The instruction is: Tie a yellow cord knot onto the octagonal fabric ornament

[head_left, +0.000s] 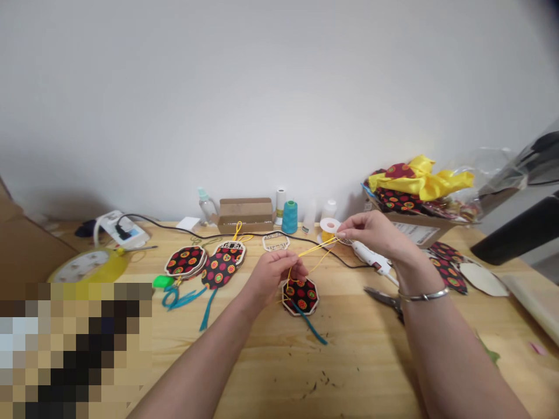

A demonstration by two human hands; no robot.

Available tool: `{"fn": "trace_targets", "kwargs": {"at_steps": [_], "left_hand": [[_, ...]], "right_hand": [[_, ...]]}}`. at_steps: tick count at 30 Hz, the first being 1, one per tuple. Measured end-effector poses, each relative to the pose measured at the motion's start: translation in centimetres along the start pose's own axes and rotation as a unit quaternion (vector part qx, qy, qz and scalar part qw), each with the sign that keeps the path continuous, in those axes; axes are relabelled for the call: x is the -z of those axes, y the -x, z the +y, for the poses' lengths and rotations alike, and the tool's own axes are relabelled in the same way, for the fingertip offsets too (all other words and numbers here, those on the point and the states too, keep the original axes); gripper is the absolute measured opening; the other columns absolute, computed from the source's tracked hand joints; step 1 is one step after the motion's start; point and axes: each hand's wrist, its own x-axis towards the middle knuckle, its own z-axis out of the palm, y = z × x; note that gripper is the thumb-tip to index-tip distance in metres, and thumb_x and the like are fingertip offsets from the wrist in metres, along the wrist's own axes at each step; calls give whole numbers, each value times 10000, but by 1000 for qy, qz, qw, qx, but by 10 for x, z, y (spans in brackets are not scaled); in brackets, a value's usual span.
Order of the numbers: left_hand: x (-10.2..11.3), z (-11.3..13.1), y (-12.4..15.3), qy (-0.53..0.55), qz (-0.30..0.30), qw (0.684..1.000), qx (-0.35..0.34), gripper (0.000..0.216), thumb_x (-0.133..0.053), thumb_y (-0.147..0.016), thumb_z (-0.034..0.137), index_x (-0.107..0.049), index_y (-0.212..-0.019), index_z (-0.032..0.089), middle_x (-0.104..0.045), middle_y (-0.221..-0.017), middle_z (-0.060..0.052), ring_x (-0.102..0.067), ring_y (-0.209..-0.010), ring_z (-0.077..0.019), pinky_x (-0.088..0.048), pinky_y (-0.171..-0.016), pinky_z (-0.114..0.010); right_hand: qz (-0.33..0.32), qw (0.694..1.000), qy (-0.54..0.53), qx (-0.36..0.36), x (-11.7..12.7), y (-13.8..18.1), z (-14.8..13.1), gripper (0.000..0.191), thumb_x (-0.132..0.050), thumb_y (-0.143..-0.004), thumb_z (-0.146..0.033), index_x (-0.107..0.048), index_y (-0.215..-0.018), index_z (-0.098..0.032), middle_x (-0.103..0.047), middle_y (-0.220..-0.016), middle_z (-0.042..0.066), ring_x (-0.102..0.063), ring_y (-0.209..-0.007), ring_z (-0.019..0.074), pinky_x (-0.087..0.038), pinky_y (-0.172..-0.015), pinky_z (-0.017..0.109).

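Note:
My left hand [276,272] pinches a yellow cord [315,250] just above an octagonal ornament [301,295] covered in dark fabric with red and yellow dots. A teal tassel [311,325] trails from that ornament toward me. My right hand [371,233], with a metal bangle on its wrist, is raised to the right and pinches the other end of the same yellow cord, pulling it taut. Both hands are closed on the cord.
Finished ornaments [205,263] with teal tassels lie at the left of the wooden table [279,372]. A glue gun [371,256], pliers [384,298], thread spools [289,216], a small cardboard box [245,214] and a box of fabric [414,192] stand around. A power strip [122,231] sits far left.

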Motion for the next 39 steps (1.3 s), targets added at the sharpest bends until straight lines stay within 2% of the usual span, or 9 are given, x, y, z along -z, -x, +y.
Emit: {"fn": "trace_targets", "kwargs": {"at_steps": [7, 16, 18, 23, 25, 28, 30, 36, 39], "left_hand": [[-5, 4, 2, -14, 9, 1000, -2, 172, -546, -739, 234, -620, -643, 113, -638, -619, -49, -567, -568, -127, -408, -601, -256], [-5, 4, 3, -13, 5, 1000, 2, 178, -549, -739, 248, -622, -645, 115, -633, -631, -48, -562, -576, -127, -406, -606, -258], [-5, 3, 3, -10, 7, 1000, 1, 170, -554, -738, 250, -622, -654, 119, -635, -635, -48, -566, -578, -128, -411, -609, -259], [-5, 3, 2, -13, 40, 998, -40, 178, -571, -732, 278, -627, -658, 126, -627, -650, -43, -568, -614, -137, -434, -642, -274], [-6, 4, 2, -34, 57, 996, -64, 187, -567, -736, 290, -628, -666, 128, -622, -649, -40, -560, -605, -139, -439, -637, -279], [-8, 6, 3, -90, 82, 988, -91, 197, -548, -751, 291, -615, -647, 137, -602, -603, -21, -533, -567, -125, -429, -615, -261], [-9, 8, 4, -127, 98, 981, -110, 206, -523, -767, 276, -600, -624, 149, -575, -564, 0, -509, -539, -112, -412, -595, -242], [-9, 7, 5, -185, 124, 966, -130, 230, -491, -776, 279, -579, -593, 170, -531, -515, 22, -476, -504, -112, -386, -557, -232], [-10, 7, 5, -193, 122, 966, -124, 234, -493, -773, 287, -585, -590, 172, -548, -523, 15, -488, -518, -119, -393, -572, -235]], "right_hand": [[40, 998, 47, 14, 0, 1, -4, 317, -574, -705, -415, -600, -597, -118, -463, -469, -32, -318, -427, 54, -215, -416, 198], [94, 995, 8, -25, -5, 2, -11, 269, -552, -729, -357, -545, -577, -134, -445, -440, -36, -323, -397, 58, -249, -423, 207], [109, 993, 44, -21, -4, 0, -10, 253, -548, -727, -345, -552, -577, -141, -462, -453, -24, -357, -417, 76, -273, -444, 217], [228, 954, 187, 50, -9, 2, -13, 183, -528, -734, -299, -635, -698, -155, -585, -645, 43, -488, -594, 142, -323, -539, 242], [165, 969, 169, 65, -21, 7, -19, 272, -482, -768, -331, -628, -628, -149, -531, -549, 16, -447, -529, 123, -296, -499, 234], [-7, 993, 106, 59, -46, 14, -28, 383, -511, -745, -403, -554, -469, -141, -347, -410, -36, -291, -411, 75, -200, -417, 226], [-61, 995, 63, 54, -64, 16, -30, 437, -508, -740, -451, -531, -432, -143, -289, -387, -48, -227, -390, 63, -167, -398, 223], [-87, 985, -126, 75, -91, 11, -26, 376, -484, -777, -376, -589, -497, -148, -510, -461, -9, -396, -461, 88, -301, -463, 209], [-42, 982, -181, 24, -95, 8, -24, 300, -566, -714, -364, -552, -502, -153, -459, -433, -27, -365, -421, 79, -280, -416, 205]]}}
